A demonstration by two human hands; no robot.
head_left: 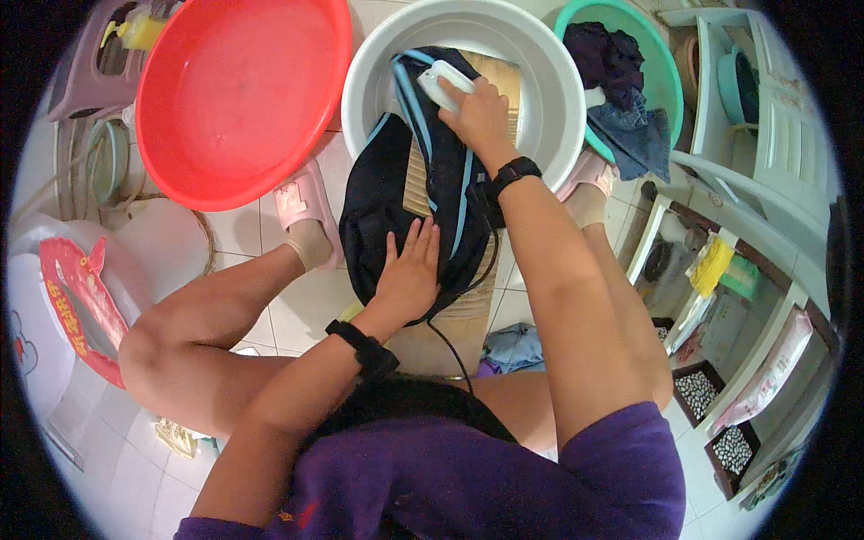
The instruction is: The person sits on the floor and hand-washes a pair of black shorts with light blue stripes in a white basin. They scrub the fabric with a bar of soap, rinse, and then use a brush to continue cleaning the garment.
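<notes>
A black garment with light blue trim (378, 180) lies draped over a wooden washboard (490, 76), which leans into a white basin (549, 99). My right hand (481, 112) is closed round a white oblong block (443, 85), pressed to the garment's upper part. Whether the block is soap or a brush I cannot tell. My left hand (409, 270) lies flat on the garment's lower part, its fingers stretched out. A black strap sits on each wrist, and a dark cable runs by the garment.
To the left stands a large red basin (243, 99). A green basin (666, 81) at the right holds dark clothes and denim (625, 135). Crumpled blue cloth (513, 349) lies beside the washboard's near end. An open white cabinet (720, 360) lines the right side.
</notes>
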